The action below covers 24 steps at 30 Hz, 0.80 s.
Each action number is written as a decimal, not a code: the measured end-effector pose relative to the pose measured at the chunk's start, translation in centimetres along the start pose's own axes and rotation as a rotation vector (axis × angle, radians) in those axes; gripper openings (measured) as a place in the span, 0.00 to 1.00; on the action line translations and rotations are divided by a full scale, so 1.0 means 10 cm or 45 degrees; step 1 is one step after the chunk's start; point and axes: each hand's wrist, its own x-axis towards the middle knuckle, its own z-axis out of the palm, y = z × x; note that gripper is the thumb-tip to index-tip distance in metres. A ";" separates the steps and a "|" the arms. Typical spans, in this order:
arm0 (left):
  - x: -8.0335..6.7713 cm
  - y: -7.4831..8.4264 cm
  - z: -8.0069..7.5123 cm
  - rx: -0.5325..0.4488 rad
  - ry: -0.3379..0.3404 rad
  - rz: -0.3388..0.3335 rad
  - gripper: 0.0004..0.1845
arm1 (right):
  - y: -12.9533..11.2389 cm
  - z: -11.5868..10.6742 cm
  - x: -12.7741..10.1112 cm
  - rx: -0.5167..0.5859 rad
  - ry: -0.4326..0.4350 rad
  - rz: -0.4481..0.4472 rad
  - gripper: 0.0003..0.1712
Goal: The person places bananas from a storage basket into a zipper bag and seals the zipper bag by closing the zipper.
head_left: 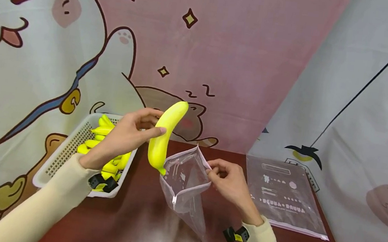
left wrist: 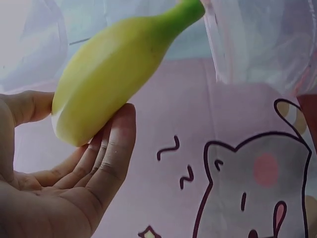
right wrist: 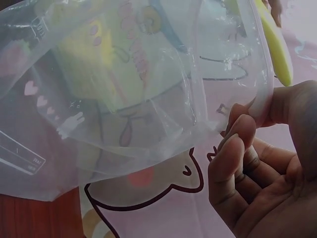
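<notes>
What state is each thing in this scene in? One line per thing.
Banana: held upright over the bag by the left hand.
Bag: mouth open, rim pinched by the right hand.
Basket: holds more bananas.
Spare bags: flat on the table.

Cream long sleeves (head_left: 47,200) are worn on both arms, snug down to the wrists. A small black device with a bit of yellow is strapped at each wrist (head_left: 102,182), kinda like a clip-on tracker. Both hands (head_left: 126,135) are left bare, no gloves or rings seen
</notes>
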 end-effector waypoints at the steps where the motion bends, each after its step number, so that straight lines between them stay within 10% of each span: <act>1: 0.01 0.02 0.03 0.001 -0.004 0.004 0.23 | 0.00 0.00 0.00 -0.006 0.003 -0.003 0.10; 24: -0.05 -0.06 0.54 0.273 -0.392 0.123 0.21 | -0.09 0.15 -0.02 -0.010 0.238 0.095 0.04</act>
